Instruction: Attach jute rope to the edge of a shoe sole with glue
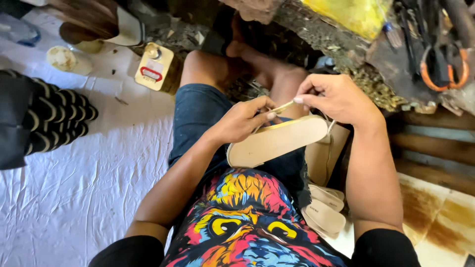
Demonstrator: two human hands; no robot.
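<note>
A beige sandal sole (277,141) with a thin gold edge rests across my lap, tilted up to the right. My left hand (245,118) grips its upper edge near the middle. My right hand (336,96) pinches a thin gold strap (283,107) just above the sole, fingertips close to my left thumb. A pale thread (329,127) hangs from my right hand over the sole's far end. More beige soles (324,207) are stacked beside my right thigh.
A yellow tin can with a red label (154,66) stands on the white sheet (74,198) at the left, near a small lidded jar (62,58). A black patterned cloth (44,116) lies far left. Orange-handled scissors (443,66) hang at the upper right.
</note>
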